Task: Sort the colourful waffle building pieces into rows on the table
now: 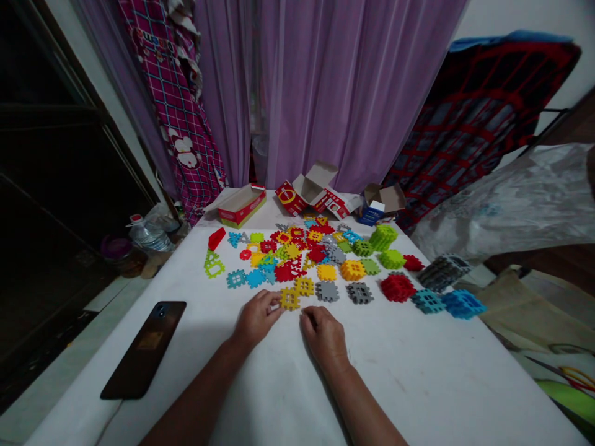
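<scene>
My left hand (256, 317) has its fingers closed on the edge of a yellow window-type building tile (290, 299). A second yellow window tile (304, 286) adjoins it at the upper right; I cannot tell whether the two are joined. My right hand (324, 334) rests on the table just right of the held tile, fingers curled in, with nothing showing between them. Ahead of it lie a stack of solid grey tiles (327, 291) and a stack of grey window tiles (359, 293). Blue tiles (255, 278) lie beyond my left hand.
A loose pile of mixed tiles (290, 251) spreads across the table's middle. Stacks of red (398, 288), dark grey (444, 272) and blue tiles (463, 303) stand to the right. Opened cartons (242, 206) line the back edge. A phone (145, 350) with a cable lies at left.
</scene>
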A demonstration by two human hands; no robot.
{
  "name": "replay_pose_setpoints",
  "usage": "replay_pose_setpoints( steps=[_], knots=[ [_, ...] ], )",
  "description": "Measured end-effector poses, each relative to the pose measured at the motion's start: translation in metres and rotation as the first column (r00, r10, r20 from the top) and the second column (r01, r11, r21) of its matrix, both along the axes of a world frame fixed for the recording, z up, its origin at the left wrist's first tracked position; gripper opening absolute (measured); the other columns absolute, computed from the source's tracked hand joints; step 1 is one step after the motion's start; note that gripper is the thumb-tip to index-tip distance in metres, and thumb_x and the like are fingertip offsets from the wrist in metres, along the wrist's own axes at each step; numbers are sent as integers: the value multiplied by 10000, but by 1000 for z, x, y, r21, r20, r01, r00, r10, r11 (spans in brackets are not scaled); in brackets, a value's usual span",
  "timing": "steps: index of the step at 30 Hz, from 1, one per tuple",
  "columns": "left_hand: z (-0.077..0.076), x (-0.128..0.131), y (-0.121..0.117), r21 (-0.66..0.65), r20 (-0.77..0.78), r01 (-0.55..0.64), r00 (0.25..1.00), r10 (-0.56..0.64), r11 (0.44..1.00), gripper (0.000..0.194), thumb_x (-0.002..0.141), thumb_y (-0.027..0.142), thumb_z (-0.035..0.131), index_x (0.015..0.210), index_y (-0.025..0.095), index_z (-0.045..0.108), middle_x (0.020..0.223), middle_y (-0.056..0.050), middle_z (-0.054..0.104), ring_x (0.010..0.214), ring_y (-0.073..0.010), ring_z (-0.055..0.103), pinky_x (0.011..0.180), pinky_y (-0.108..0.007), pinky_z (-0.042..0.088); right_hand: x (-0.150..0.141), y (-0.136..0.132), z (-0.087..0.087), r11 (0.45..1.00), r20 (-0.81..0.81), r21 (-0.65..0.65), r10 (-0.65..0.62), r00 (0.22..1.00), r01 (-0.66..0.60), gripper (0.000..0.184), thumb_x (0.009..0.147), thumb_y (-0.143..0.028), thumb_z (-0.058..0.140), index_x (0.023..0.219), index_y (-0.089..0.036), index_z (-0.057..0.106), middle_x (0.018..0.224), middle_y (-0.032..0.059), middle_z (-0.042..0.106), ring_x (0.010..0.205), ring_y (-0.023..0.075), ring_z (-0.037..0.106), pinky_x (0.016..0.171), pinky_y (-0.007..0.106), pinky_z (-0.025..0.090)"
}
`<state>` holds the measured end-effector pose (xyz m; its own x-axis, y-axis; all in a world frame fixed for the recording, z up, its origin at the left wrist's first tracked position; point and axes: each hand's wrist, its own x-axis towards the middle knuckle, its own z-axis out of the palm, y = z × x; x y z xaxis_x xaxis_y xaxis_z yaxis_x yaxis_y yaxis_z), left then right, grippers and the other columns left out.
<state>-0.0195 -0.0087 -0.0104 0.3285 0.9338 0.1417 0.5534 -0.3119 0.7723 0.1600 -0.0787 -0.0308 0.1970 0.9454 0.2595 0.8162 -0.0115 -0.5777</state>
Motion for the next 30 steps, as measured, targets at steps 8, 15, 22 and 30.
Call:
replay_pose_setpoints(
  steps=[8,15,22,30],
  knots=[
    [1,15,13,46,-27,-38,999,39,998,204,809,257,662,1010,236,691,893,-8,642,709,-127,587,709,-242,486,6,-25,10,999,164,-41,-14,986,21,173,857,-223,522,789,-219,681,752,3,681,679,137,635,614,232,366],
    [0,31,22,6,-6,-40,999,40,999,184,779,253,688,962,250,705,865,1,655,730,-141,592,701,-246,471,5,-23,12,1000,161,-23,-5,987,8,167,852,-242,538,742,-220,663,714,-8,667,648,128,616,607,235,346],
    [2,40,28,15,-69,-30,997,31,999,174,779,251,693,952,245,710,836,3,649,744,-142,595,702,-242,452,7,-20,10,1000,150,-13,-1,989,3,170,845,-239,543,738,-225,675,714,-5,681,628,125,609,600,235,339],
    [0,44,30,25,-69,-13,997,15,1000,180,780,243,693,959,246,713,843,1,654,739,-140,593,688,-240,443,11,-15,11,999,105,-35,-13,994,17,190,850,-250,532,731,-219,676,719,2,693,640,134,626,613,234,351]
  ],
)
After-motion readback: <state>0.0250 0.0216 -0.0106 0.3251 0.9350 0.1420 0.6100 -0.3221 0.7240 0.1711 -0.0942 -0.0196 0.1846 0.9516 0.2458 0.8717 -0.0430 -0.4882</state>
